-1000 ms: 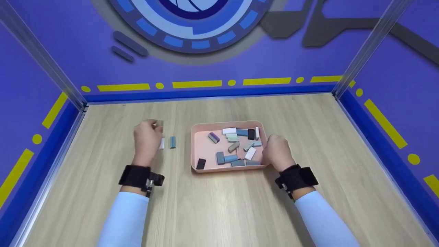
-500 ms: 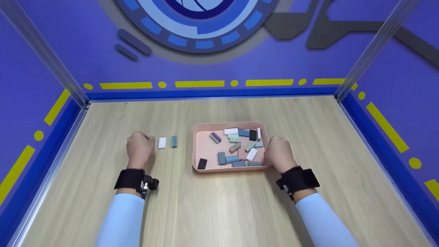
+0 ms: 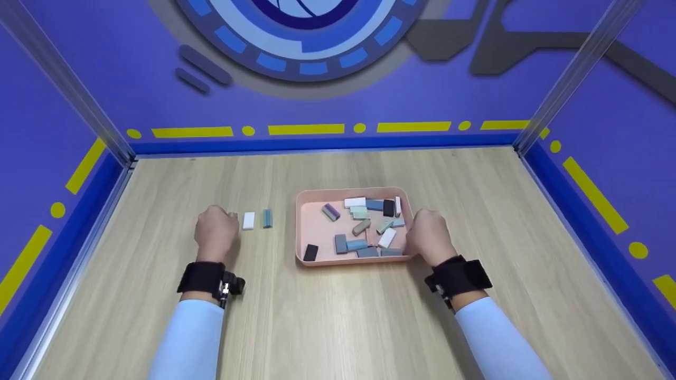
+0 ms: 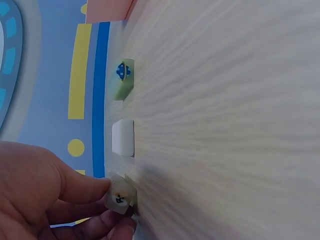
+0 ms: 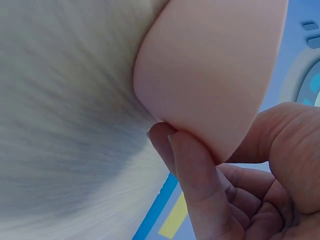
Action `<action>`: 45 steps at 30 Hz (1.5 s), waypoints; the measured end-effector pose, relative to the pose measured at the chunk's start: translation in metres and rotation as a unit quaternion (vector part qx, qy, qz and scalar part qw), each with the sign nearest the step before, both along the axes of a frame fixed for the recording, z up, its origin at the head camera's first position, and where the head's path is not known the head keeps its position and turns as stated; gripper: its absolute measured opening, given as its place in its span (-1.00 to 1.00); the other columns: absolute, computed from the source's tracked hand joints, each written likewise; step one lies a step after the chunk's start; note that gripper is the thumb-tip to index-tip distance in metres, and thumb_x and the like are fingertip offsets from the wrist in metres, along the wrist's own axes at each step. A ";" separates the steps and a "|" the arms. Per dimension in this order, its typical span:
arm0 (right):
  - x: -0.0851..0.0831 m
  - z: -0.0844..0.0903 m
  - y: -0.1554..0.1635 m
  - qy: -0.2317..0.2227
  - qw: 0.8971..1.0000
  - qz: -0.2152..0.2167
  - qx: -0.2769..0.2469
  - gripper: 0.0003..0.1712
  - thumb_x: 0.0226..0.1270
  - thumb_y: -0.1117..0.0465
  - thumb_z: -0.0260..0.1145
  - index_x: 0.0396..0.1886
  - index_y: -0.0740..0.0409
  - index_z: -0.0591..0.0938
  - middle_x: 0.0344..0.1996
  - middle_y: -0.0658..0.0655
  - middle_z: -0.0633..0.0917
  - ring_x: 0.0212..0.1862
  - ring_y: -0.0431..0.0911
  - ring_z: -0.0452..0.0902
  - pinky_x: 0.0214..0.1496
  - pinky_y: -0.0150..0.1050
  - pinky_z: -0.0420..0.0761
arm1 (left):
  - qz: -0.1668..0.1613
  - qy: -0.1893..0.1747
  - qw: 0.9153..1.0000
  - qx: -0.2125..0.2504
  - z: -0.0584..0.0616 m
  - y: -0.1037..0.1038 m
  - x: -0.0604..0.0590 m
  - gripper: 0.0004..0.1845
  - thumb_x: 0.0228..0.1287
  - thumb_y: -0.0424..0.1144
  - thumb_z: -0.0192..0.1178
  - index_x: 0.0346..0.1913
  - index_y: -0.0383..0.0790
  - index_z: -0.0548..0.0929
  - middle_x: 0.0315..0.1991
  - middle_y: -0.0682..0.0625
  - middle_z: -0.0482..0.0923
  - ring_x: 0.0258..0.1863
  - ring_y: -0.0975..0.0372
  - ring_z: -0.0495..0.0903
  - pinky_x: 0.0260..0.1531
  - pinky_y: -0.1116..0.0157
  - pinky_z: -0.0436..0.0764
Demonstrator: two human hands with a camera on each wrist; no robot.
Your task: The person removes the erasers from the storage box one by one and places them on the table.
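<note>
"What's the L hand (image 3: 216, 230) got?"

"Narrow pinch on a pale block (image 4: 119, 197), right at the fingertips (image 4: 102, 187)."

"Anything nr it?"

"Yep, white block (image 3: 249, 220) just R of that grip, blue-green block (image 3: 268, 218) a bit further R, same row approx."

"& the R hand (image 3: 430, 235)?"

"Pinching the tray (image 5: 215, 60) by its R side, nr corner. Loose blocks (image 3: 362, 227) lie in it, L of that grip, mixed colours."
</note>
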State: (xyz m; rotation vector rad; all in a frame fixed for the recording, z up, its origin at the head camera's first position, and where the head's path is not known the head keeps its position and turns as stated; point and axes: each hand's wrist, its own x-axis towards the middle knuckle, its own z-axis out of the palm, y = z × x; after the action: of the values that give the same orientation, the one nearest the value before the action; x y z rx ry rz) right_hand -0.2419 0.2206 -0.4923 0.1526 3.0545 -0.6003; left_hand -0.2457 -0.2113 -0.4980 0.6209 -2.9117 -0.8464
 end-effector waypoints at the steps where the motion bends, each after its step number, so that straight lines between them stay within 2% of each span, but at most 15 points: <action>1: 0.000 -0.001 0.001 0.004 1.000 0.001 0.001 -0.82 -0.11 0.37 0.27 -0.40 0.33 0.60 -0.43 0.24 0.63 -0.41 -0.03 0.42 -0.42 -0.19 0.47 | -0.002 0.001 1.000 -0.006 -0.001 0.000 0.000 -0.72 0.30 -0.13 0.04 -0.41 -0.29 0.56 -0.39 -0.20 0.59 -0.44 0.07 0.50 -0.58 0.23 0.40; 6: 0.001 -0.003 0.002 0.002 1.000 0.001 0.006 -0.70 -0.26 0.31 0.45 -0.42 0.32 0.62 -0.43 0.25 0.65 -0.42 -0.04 0.42 -0.42 -0.20 0.49 | -0.015 0.000 0.999 -0.030 -0.003 0.002 0.001 -0.71 0.31 -0.16 0.02 -0.35 -0.35 0.59 -0.39 -0.26 0.61 -0.46 0.08 0.53 -0.64 0.23 0.41; 9: 0.002 -0.003 0.003 -0.003 1.000 -0.002 0.011 -0.59 -0.37 0.28 0.53 -0.40 0.33 0.63 -0.41 0.26 0.66 -0.41 -0.04 0.41 -0.42 -0.21 0.49 | -0.025 0.021 0.997 -0.063 -0.001 0.007 0.000 -0.77 0.23 -0.25 0.06 -0.39 -0.38 0.60 -0.42 -0.27 0.60 -0.46 0.01 0.56 -0.64 0.16 0.46; 10: 0.001 -0.003 0.003 -0.005 1.000 -0.003 0.011 -0.60 -0.35 0.29 0.52 -0.39 0.33 0.63 -0.40 0.26 0.66 -0.42 -0.04 0.41 -0.43 -0.21 0.48 | -0.032 0.038 0.996 -0.072 0.000 0.009 0.000 -0.80 0.19 -0.30 0.07 -0.35 -0.40 0.60 -0.40 -0.28 0.60 -0.43 -0.04 0.57 -0.57 0.11 0.49; 12: 0.001 -0.002 0.003 -0.007 1.000 -0.003 0.010 -0.62 -0.28 0.31 0.48 -0.36 0.34 0.62 -0.40 0.26 0.65 -0.42 -0.04 0.41 -0.45 -0.22 0.47 | -0.052 0.074 0.992 -0.089 0.004 0.017 -0.002 -0.76 0.11 -0.38 0.08 -0.18 -0.43 0.60 -0.21 -0.36 0.59 -0.21 -0.15 0.57 -0.32 -0.03 0.53; 15: 0.000 -0.002 0.003 -0.008 1.000 -0.003 0.010 -0.70 -0.18 0.34 0.39 -0.34 0.34 0.62 -0.40 0.25 0.65 -0.43 -0.04 0.41 -0.47 -0.22 0.44 | -0.094 0.125 0.982 -0.106 0.012 0.033 -0.005 -0.52 0.11 -0.41 0.13 0.16 -0.37 0.46 0.18 -0.41 0.37 0.21 -0.26 0.30 0.11 -0.21 0.29; 17: 0.000 -0.002 0.004 -0.007 1.000 -0.004 0.008 -0.74 -0.13 0.36 0.34 -0.34 0.34 0.61 -0.40 0.24 0.64 -0.43 -0.03 0.42 -0.47 -0.23 0.43 | -0.118 0.145 0.976 -0.110 0.018 0.045 -0.008 -0.39 0.15 -0.36 0.17 0.31 -0.26 0.32 0.37 -0.35 0.14 0.38 -0.24 0.04 0.24 -0.26 0.08; 21: 0.000 -0.002 0.004 -0.007 1.000 -0.004 0.008 -0.77 -0.10 0.37 0.29 -0.35 0.33 0.61 -0.41 0.24 0.63 -0.43 -0.02 0.43 -0.46 -0.20 0.44 | -0.163 0.174 0.963 -0.127 0.029 0.073 -0.013 -0.23 0.17 -0.19 0.24 0.42 -0.03 0.15 0.49 -0.19 -0.12 0.46 -0.14 -0.21 0.31 -0.24 -0.10; 24: 0.000 -0.001 0.003 0.001 1.000 -0.002 0.010 -0.77 -0.12 0.36 0.30 -0.36 0.34 0.61 -0.40 0.27 0.64 -0.42 -0.01 0.44 -0.40 -0.15 0.49 | -0.203 0.190 0.950 -0.145 0.034 0.094 -0.015 -0.09 0.10 -0.16 0.31 0.45 0.16 0.02 0.52 -0.06 -0.30 0.48 -0.09 -0.34 0.34 -0.22 -0.19; 27: 0.000 -0.001 0.001 0.002 1.000 0.001 0.009 -0.72 -0.15 0.35 0.33 -0.33 0.35 0.60 -0.37 0.29 0.64 -0.39 -0.01 0.45 -0.32 -0.11 0.54 | -0.243 0.196 0.935 -0.171 0.032 0.113 -0.018 0.06 0.01 -0.19 0.38 0.45 0.30 -0.10 0.50 0.03 -0.44 0.47 -0.06 -0.42 0.34 -0.19 -0.32; 30: 0.000 -0.001 0.000 0.002 1.000 0.000 0.008 -0.69 -0.18 0.34 0.37 -0.33 0.35 0.61 -0.36 0.29 0.65 -0.37 -0.01 0.47 -0.28 -0.10 0.56 | -0.278 0.184 0.921 -0.200 0.025 0.131 -0.019 0.14 -0.03 -0.17 0.40 0.43 0.40 -0.22 0.49 0.07 -0.51 0.47 -0.03 -0.48 0.33 -0.17 -0.40; 34: -0.001 -0.002 0.001 0.016 1.000 0.002 0.009 -0.75 -0.16 0.36 0.32 -0.36 0.35 0.62 -0.39 0.30 0.67 -0.36 0.02 0.52 -0.30 -0.07 0.57 | -0.325 0.161 0.903 -0.229 0.014 0.151 -0.018 0.10 0.00 -0.09 0.38 0.43 0.41 -0.20 0.52 0.00 -0.40 0.48 -0.04 -0.44 0.34 -0.20 -0.28; 39: -0.001 -0.003 0.001 0.034 0.999 0.007 0.015 -0.79 -0.16 0.36 0.28 -0.41 0.35 0.64 -0.43 0.30 0.68 -0.35 0.05 0.57 -0.31 -0.05 0.57 | -0.376 0.147 0.882 -0.243 0.004 0.169 -0.019 -0.18 0.14 -0.12 0.27 0.41 0.26 0.08 0.43 -0.07 0.07 0.44 -0.08 -0.03 0.29 -0.19 0.09; 42: -0.001 -0.002 0.000 0.035 0.999 0.006 0.017 -0.79 -0.16 0.35 0.28 -0.43 0.33 0.64 -0.43 0.30 0.68 -0.36 0.04 0.56 -0.32 -0.05 0.57 | -0.401 0.132 0.876 -0.233 -0.001 0.176 -0.020 -0.43 0.29 -0.20 0.11 0.33 0.16 0.25 0.32 -0.04 0.26 0.35 -0.01 0.18 0.18 -0.11 0.32; 45: 0.000 -0.002 0.001 0.034 0.999 0.006 0.016 -0.80 -0.17 0.36 0.28 -0.43 0.33 0.64 -0.42 0.30 0.67 -0.37 0.03 0.55 -0.33 -0.05 0.57 | -0.424 0.099 0.873 -0.219 -0.007 0.180 -0.021 -0.53 0.33 -0.30 0.01 0.28 0.06 0.34 0.28 -0.02 0.33 0.32 0.03 0.25 0.18 -0.01 0.38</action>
State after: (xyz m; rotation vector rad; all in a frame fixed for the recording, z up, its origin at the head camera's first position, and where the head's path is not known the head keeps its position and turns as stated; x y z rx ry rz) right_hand -0.2424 0.2214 -0.4947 0.1168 3.1291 -0.5689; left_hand -0.2663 -0.0318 -0.5046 -0.7826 -2.9514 -0.1912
